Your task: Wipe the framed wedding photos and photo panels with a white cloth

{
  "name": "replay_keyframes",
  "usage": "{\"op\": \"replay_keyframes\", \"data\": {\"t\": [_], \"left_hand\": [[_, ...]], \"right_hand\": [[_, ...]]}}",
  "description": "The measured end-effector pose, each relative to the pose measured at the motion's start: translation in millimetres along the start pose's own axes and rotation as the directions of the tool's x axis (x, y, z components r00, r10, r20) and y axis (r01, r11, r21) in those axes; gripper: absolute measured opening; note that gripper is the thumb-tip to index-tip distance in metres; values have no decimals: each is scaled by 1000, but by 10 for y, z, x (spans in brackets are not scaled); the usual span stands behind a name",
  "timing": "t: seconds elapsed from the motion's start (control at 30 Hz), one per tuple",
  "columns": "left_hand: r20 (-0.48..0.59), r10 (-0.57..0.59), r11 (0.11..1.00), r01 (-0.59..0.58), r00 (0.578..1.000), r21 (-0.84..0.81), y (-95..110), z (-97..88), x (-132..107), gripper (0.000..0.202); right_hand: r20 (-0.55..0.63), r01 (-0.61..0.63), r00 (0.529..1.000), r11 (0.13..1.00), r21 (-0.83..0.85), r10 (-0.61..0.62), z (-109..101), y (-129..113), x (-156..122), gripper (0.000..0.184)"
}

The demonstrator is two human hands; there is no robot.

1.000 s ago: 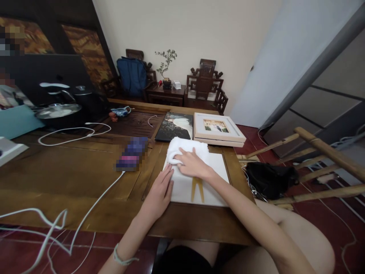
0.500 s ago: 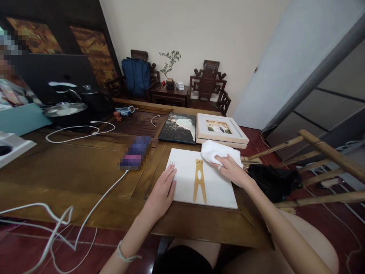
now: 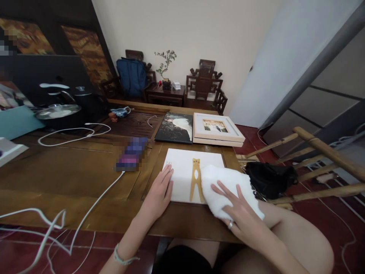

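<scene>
A white square panel (image 3: 182, 171) with a gold clip-shaped stand (image 3: 195, 180) lies flat on the wooden table (image 3: 71, 175) in front of me. My left hand (image 3: 158, 194) rests flat on the panel's near left edge, fingers stretched out. My right hand (image 3: 242, 213) presses a folded white cloth (image 3: 225, 182) onto the panel's near right corner, fingers spread over the cloth; a ring shows on one finger.
Beyond the panel lie a dark photo print (image 3: 175, 127) and a white framed photo (image 3: 216, 127). A blurred phone (image 3: 131, 154) with a white cable (image 3: 94, 205) lies left. Pots (image 3: 61, 108) stand far left. Bamboo chair rails (image 3: 313, 152) and a black bag (image 3: 270, 177) are right.
My right hand swept the cloth from the panel's far left corner across to the far right, then down to the near right corner. My left hand stayed put.
</scene>
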State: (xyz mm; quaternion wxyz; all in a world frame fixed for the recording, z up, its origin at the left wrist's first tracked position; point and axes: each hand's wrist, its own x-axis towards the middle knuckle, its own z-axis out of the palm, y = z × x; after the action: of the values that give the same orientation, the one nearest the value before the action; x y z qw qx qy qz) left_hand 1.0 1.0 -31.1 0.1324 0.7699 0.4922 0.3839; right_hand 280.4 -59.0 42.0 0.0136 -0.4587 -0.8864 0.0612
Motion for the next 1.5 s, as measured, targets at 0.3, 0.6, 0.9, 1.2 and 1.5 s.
{"op": "replay_keyframes", "data": {"t": [0.3, 0.6, 0.9, 1.2, 1.5], "left_hand": [[10, -5, 1000, 5, 1000, 9, 7, -11, 4, 40], [24, -9, 1000, 9, 1000, 26, 6, -13, 4, 40], [11, 4, 999, -4, 1000, 34, -4, 3, -3, 40], [28, 1, 999, -2, 1000, 37, 11, -15, 4, 39], [12, 5, 1000, -5, 1000, 26, 19, -19, 7, 40]], "right_hand": [[-127, -11, 992, 996, 89, 22, -85, 663, 929, 29], [-124, 11, 992, 999, 53, -4, -43, 371, 609, 23], [13, 127, 992, 986, 111, -129, -72, -79, -153, 21], [-63, 12, 998, 983, 184, -1, -159, 560, 765, 32], [-140, -113, 979, 970, 214, 145, -191, 664, 1158, 38]]}}
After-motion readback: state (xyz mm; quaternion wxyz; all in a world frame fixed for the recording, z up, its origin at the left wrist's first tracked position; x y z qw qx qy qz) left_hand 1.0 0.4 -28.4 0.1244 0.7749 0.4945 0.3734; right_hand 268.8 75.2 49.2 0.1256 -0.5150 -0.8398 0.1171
